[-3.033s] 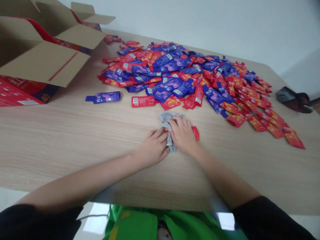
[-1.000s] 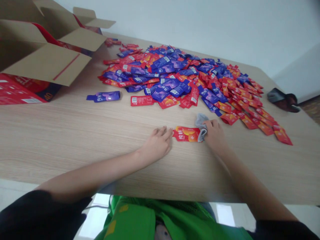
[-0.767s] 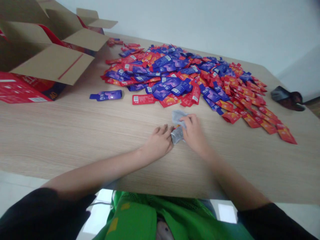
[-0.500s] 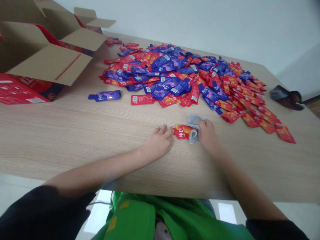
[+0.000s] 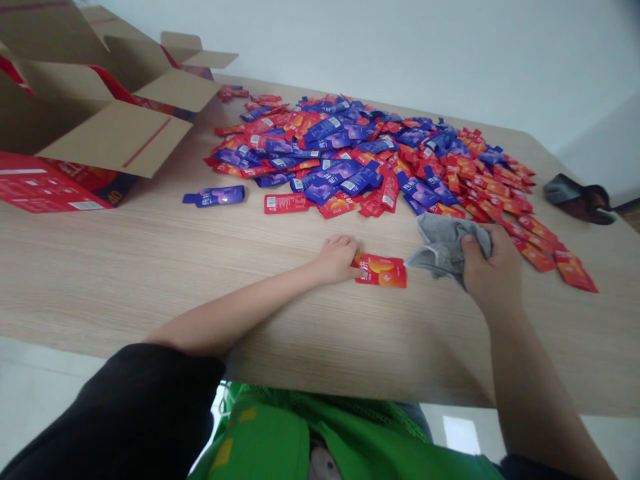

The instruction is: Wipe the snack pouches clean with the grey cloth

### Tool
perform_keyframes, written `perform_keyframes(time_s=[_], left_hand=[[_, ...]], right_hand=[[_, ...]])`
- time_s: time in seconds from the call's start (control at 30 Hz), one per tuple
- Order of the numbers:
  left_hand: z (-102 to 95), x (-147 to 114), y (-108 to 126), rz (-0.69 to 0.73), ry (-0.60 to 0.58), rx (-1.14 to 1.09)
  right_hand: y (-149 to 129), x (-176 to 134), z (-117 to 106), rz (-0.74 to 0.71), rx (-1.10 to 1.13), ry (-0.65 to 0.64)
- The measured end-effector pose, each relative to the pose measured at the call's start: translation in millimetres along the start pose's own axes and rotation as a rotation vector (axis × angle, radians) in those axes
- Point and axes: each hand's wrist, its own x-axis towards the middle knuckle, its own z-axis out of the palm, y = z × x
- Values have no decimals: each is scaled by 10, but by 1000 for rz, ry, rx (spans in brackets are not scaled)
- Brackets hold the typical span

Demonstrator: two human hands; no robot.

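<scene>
A red pouch (image 5: 384, 271) with orange fruit printed on it lies flat on the table in front of me. My left hand (image 5: 340, 260) grips its left end, thumb on top of the print. To the right of the pouch, my right hand (image 5: 493, 267) holds a crumpled grey cloth (image 5: 443, 243), lifted a little and apart from the pouch. Beyond both hands spreads a large heap of red and purple pouches (image 5: 345, 150). A single purple pouch (image 5: 215, 196) lies to the left of the heap, and a red pouch (image 5: 286, 203) lies face down at its near edge.
Open cardboard boxes (image 5: 117, 137) with flaps spread stand at the left and far left of the table (image 5: 150, 267). A dark, glossy object (image 5: 579, 199) lies at the right edge. A white wall rises behind the table.
The grey cloth has come off the pouch and moved right and up in my right hand. My left hand has shifted slightly right onto the pouch's end, with its thumb now over it.
</scene>
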Motion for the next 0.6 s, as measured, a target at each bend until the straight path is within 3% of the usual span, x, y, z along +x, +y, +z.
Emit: perform_keyframes(time_s=[0.1,0.27,0.43,0.5,0.6], left_hand=[[-49,-30,53,67,-4,-21],[-88,-311,135,213,134,191],[1,-627,31,304,47,190],[34,-695,-21,303,16,157],[92,-743,-51,276,38,116]], right_hand=[[-11,-1,-39,10,39,55],[48,-39,-58,67,91,109],[160,-55,-46,72,121,19],[98,-63,-2,73,139,-4],[-206,-142,186,26,190,17]])
